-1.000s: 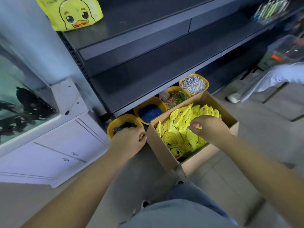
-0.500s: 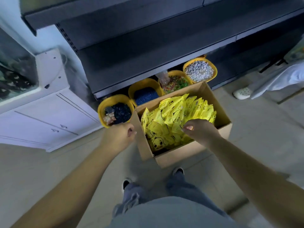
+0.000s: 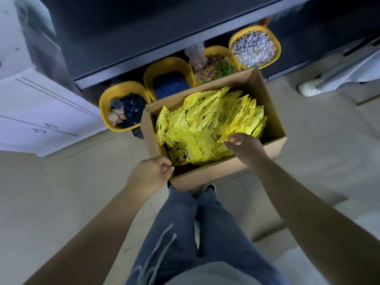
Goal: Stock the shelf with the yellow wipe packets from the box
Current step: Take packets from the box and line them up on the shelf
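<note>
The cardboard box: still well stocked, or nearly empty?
Well stocked. The cardboard box is open-topped, with yellow wipe packets filling most of it; only a dark gap shows at its near-left corner.

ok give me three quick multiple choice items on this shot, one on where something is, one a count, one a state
1. Where is the cardboard box?
A. on the shelf
B. on the floor in front of the yellow tubs
C. on the white cabinet

2. How many yellow tubs show?
A. two
B. four
C. six

3. What is the right hand doing?
A. pinching yellow wipe packets in the box
B. hanging idle
C. holding a tub

Key: 1 B, the box stands on tiles before the tubs; 2 B, four in a row under the shelf; 3 A, its fingers close on a packet edge.
</note>
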`<state>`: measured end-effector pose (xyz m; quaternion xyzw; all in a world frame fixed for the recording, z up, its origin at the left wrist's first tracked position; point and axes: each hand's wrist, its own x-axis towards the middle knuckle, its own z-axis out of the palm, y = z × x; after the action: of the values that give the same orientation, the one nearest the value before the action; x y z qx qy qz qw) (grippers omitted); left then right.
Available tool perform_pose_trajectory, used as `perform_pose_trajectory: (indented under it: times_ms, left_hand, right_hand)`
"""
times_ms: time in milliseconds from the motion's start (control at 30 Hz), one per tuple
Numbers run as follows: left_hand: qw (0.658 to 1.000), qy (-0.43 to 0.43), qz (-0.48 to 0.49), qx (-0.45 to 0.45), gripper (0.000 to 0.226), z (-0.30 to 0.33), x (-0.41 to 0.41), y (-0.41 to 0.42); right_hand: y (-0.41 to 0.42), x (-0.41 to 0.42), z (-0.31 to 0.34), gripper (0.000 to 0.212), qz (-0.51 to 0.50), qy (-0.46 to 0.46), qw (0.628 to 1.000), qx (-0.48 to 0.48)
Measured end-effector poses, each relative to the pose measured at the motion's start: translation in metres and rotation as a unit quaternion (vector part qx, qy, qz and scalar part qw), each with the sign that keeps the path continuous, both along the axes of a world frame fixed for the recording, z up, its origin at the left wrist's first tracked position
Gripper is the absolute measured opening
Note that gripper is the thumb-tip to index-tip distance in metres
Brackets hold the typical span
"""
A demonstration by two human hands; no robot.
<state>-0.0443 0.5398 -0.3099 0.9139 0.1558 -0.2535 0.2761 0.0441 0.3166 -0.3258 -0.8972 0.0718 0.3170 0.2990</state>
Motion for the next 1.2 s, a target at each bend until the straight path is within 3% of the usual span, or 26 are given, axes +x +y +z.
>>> perform_pose_trajectory:
  times_ms: [167, 400, 533, 633, 767, 833, 1000, 1133, 1200]
  left_hand:
    - [0.999, 0.017, -0.021, -0.022, 0.024, -0.046, 0.031, -0.016]
    - [0.988, -0.011, -0.139, -0.067, 0.034, -0.105, 0.088, -0.071]
    - [0.983, -0.079, -0.125, -0.107, 0.053, -0.146, 0.129, -0.116]
    - [0.983, -0.074, -0.100, -0.135, 0.068, -0.172, 0.156, -0.143]
    - [0.983, -0.084, -0.091, -0.135, 0.052, -0.196, 0.169, -0.147]
    - [0.980, -0.102, -0.062, -0.157, 0.041, -0.200, 0.166, -0.137]
    - [0.955, -0.057, 0.128, -0.263, 0.035, -0.171, 0.164, -0.097]
    - [0.895, 0.004, 0.233, -0.380, 0.009, -0.129, 0.161, -0.067]
    - [0.875, 0.027, 0.243, -0.418, 0.026, -0.110, 0.158, -0.050]
  right_hand:
    - [-0.021, 0.024, -0.044, 0.042, -0.097, 0.029, 0.995, 0.010]
    - [-0.050, 0.052, -0.108, 0.047, -0.218, 0.053, 0.974, 0.032]
    - [-0.061, 0.054, -0.126, 0.040, -0.278, -0.002, 0.959, 0.064]
    - [-0.065, 0.051, -0.131, 0.030, -0.334, -0.030, 0.935, 0.114]
    - [-0.065, 0.050, -0.128, 0.014, -0.379, -0.028, 0.910, 0.168]
    - [-0.066, 0.050, -0.128, 0.008, -0.385, -0.025, 0.905, 0.180]
    - [-0.060, 0.055, -0.117, 0.017, -0.361, -0.032, 0.911, 0.196]
    - [-0.046, 0.064, -0.102, 0.028, -0.292, -0.054, 0.933, 0.203]
    - [-0.039, 0.069, -0.090, 0.035, -0.207, -0.082, 0.956, 0.193]
